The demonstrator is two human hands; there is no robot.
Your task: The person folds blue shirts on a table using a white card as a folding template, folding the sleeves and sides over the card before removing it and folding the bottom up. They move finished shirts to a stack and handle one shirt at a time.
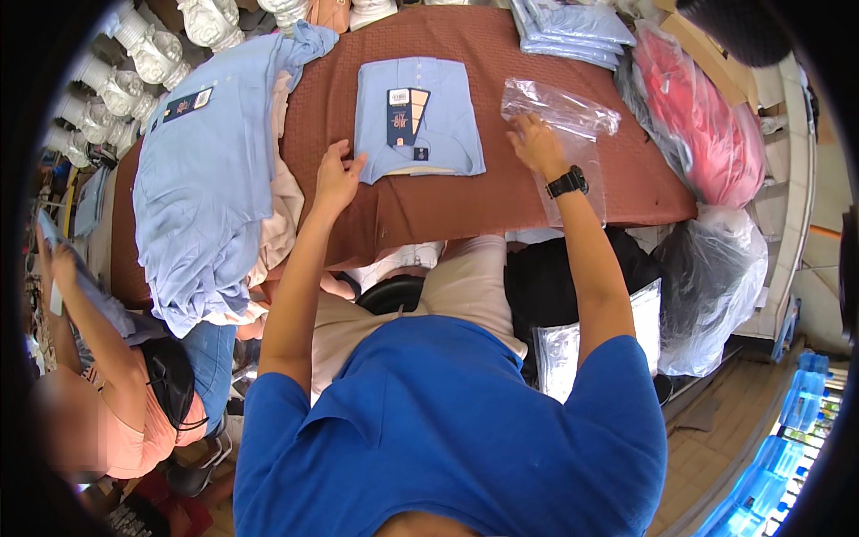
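Observation:
A light blue shirt, folded into a neat rectangle, lies on the brown tablecloth in front of me. A dark hang tag with a fanned paper strip rests on it. By the shirt's lower left edge is my left hand, its fingers apart and nothing in them. To the right, my right hand, with a black watch on the wrist, has bent fingers gripping a clear plastic bag. The bag hangs down past the hand toward the table's near edge.
Loose light blue shirts are heaped at the left. Bagged folded shirts are stacked far right, beside a bag of red clothing. White balusters line the far left. Another person handles cloth at the left.

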